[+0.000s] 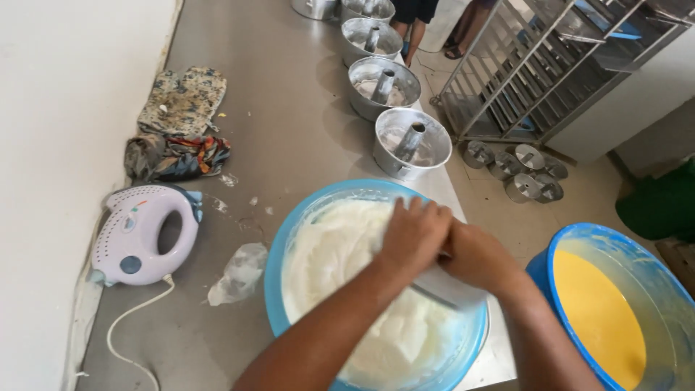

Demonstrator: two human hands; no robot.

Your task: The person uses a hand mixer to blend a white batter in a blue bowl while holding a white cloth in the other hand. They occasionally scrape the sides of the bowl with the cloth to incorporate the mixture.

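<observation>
Fig.: Two hands over a bowl of white foam, lower centre of frame.

Left hand (414,235) is curled shut, knuckles up, over the blue bowl (276,257); right hand (474,255) closed beside it, touching it, gripping a pale flat tool (447,287) w/ blade dipping into the white foam (329,250). What the left hand grips is hidden. Lower right: blue tub (655,264) of yellow batter (597,315), cut off by frame edge. Upper centre: row of metal tube pans (411,141), contents hard to make out. Left: white hand mixer (141,235) on steel table (289,94); crumpled cloths (179,123) above it. Upper right: metal rack (536,65), small tins (523,170) on floor.
</observation>
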